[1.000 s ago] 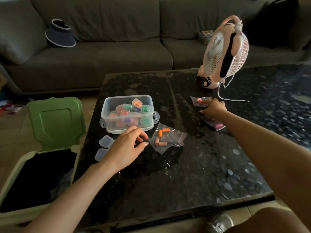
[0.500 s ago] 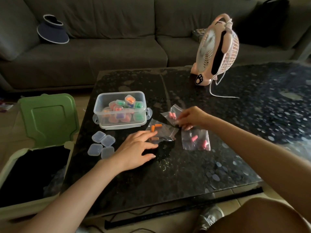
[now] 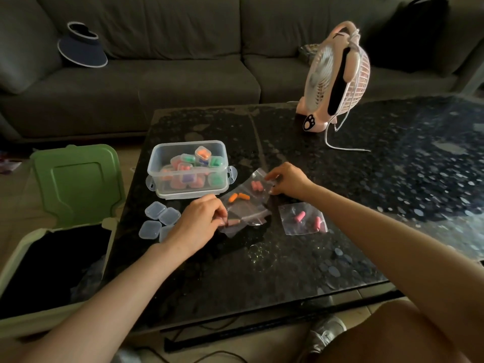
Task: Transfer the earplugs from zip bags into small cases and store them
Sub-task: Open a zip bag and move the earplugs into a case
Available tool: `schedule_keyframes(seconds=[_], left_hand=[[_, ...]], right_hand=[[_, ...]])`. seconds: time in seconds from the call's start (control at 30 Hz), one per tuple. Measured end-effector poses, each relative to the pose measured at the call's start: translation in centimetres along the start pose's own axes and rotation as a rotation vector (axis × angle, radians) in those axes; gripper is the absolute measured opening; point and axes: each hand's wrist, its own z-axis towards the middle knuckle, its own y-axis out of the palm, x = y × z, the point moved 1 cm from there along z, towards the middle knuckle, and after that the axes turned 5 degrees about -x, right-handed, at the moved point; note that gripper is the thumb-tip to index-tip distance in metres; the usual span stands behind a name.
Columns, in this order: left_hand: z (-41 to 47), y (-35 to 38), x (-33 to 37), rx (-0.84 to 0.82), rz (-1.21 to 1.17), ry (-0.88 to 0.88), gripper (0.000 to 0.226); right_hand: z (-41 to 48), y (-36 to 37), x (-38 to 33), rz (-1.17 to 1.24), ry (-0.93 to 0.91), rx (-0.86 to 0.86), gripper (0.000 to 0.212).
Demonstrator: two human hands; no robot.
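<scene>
On the dark table (image 3: 262, 263) a clear storage box (image 3: 187, 170) holds several small cases with coloured earplugs. Several empty small cases (image 3: 157, 218) lie in front of it. My left hand (image 3: 199, 221) pinches the near edge of a zip bag with orange earplugs (image 3: 241, 203). My right hand (image 3: 286, 180) pinches a second zip bag with pink earplugs (image 3: 258, 185), which overlaps the orange one. A third zip bag with pink earplugs (image 3: 303, 219) lies flat to the right, untouched.
A pink desk fan (image 3: 337, 77) with a white cord stands at the table's back. A green-lidded bin (image 3: 62, 205) stands open left of the table. A sofa (image 3: 157, 74) with a visor hat (image 3: 82, 45) runs behind.
My right hand dragged two pink-earplug bags from near the fan toward the middle, leaving one flat. My left hand moved from the small cases onto the orange-earplug bag and took its edge.
</scene>
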Motion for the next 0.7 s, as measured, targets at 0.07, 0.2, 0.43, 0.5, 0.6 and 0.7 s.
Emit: schedule_keyframes(seconds=[0.07,0.2,0.43,0.5,0.6,0.7], left_hand=[[-0.1,-0.1,-0.1,0.030,-0.009,0.007,0.008],[-0.7,-0.3,0.3,-0.039,0.065,0.074,0.019],[-1.0,1.9,0.2,-0.011,0.187,0.027,0.034],[-1.0,2.0,0.1,0.053,0.171,0.011,0.021],[-1.0,2.0,-0.1,0.080,0.173,0.022,0.010],[-1.4,1.6,0.3,0.113,0.141,0.055,0.009]], right_hand=[[-1.0,0.1,-0.7,0.053,-0.069,-0.084,0.035],[-3.1,-1.9,-0.5,0.074,0.019,0.045,0.032],[-7.7,-2.9,0.5,-0.149,0.424,-0.264,0.063],[-8.3,-2.3,-0.1,0.108,0.466,-0.271,0.047],[-8.2,-1.1,-1.1,0.310,0.434,-0.117,0.036],[-7.9,-0.2,-1.8,0.509,0.381,0.002,0.046]])
